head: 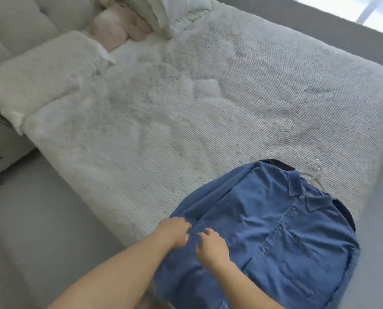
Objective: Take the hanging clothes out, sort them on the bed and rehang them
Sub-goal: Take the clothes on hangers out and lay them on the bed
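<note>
While both forearms reach in from the lower edge, the left hand point(174, 231) curls its fingers onto the sleeve edge of the blue denim shirt point(275, 237) and the right hand point(211, 247) rests just beside it with fingers bent on the cloth, though whether either really pinches the fabric cannot be told. The shirt lies face up at the near corner of the bed point(186, 121), its hem toward the person, its collar pointing away to the right with a white hanger point(313, 172) showing beyond it. Farther off the ribbed cover lies open up to the pillows point(41, 74).
</note>
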